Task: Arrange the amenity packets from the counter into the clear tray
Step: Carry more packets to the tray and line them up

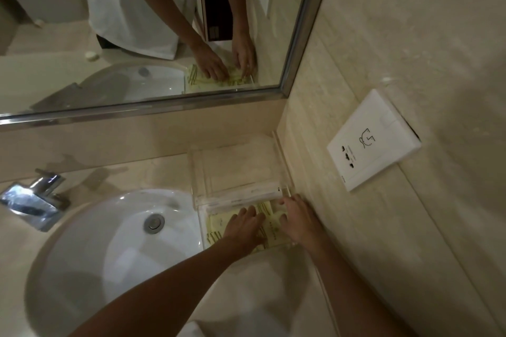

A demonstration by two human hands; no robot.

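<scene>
1. Left hand palm down, fingers spread flat on the pale yellow amenity packets inside the clear tray; pressing rather than gripping, no packet pinched.
2. Right hand just beside it, also palm down over the packets at the tray's right side, fingertips reaching the tray's far edge; cannot tell whether a packet is grasped beneath the palm.
3. Packets lying flat in the near part of the tray, several overlapping, thin dark lines printed on them; mostly hidden under both hands.
4. Tray on the beige counter, in the corner against the right wall, just to the right of the white sink basin.
5. Far part of the tray apparently holding nothing visible.
6. Chrome faucet to the left of the basin; drain at the basin's middle.
7. White wall socket plate on the right wall, above the tray.
8. Mirror behind the counter, reflecting both hands over the packets.
</scene>
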